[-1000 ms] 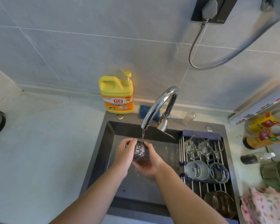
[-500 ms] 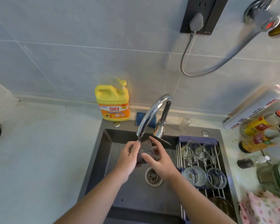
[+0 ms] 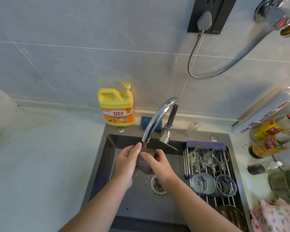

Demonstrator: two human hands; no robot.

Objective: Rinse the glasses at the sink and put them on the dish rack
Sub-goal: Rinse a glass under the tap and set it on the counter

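Four glass pieces already sit on the steel-rod dish rack (image 3: 185, 164) to the right of the curved chrome faucet (image 3: 159, 114): two clear handled mugs (image 3: 199, 155) at the far end and two round clear tumblers (image 3: 203, 183) nearer. The job looks well along, with at least one piece left to rack. That piece, a clear textured glass (image 3: 144, 164), is held under the faucet's stream over the dark grey sink (image 3: 105, 173). The left hand (image 3: 126, 164) curls round its left side and the right hand (image 3: 158, 163) wraps its right side, so both grasp it. No other unwashed glasses are in view.
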